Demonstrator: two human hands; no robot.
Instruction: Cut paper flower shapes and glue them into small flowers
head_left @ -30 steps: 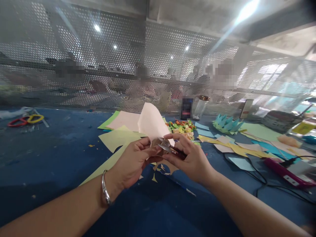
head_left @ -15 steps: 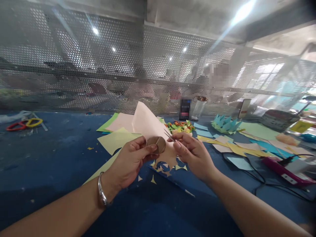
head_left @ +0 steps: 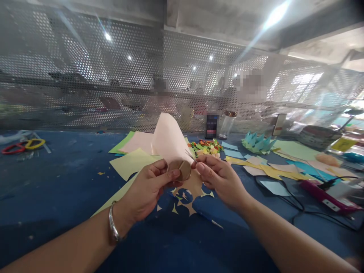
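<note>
I'm centring my clock face on the brown disc (head_left: 184,172), twelve at the top of the head view. It is sitting in the left hand's pinch with its round face showing, so only the pale line (head_left: 181,165) across it is giving me a long axis, slanting from between seven and eight up to between one and two. The pink paper (head_left: 170,138) is rising behind it, its curled top leaning toward eleven.

The left hand (head_left: 149,184) is the nearer one, reaching in from between eight and nine; its thumb is pressing on the disc's face and its fingers are closing behind, gripping the disc firmly. The right hand (head_left: 222,179) is hovering at three, thumb and fingers closed around the small scissors (head_left: 191,156), whose slim blades are standing slightly parted. What I'm minding is the aim: those blades are pointing between ten and eleven, above the disc, while the disc is lying between eight and nine from the right fingertips. Whether the blades are touching the paper, I can't tell.

Farther out, pale offcuts (head_left: 174,209) are lying near six, a slim stick (head_left: 212,219) at five, coloured scraps (head_left: 205,146) between one and two, and a magenta power strip (head_left: 314,188) well apart at three.
</note>
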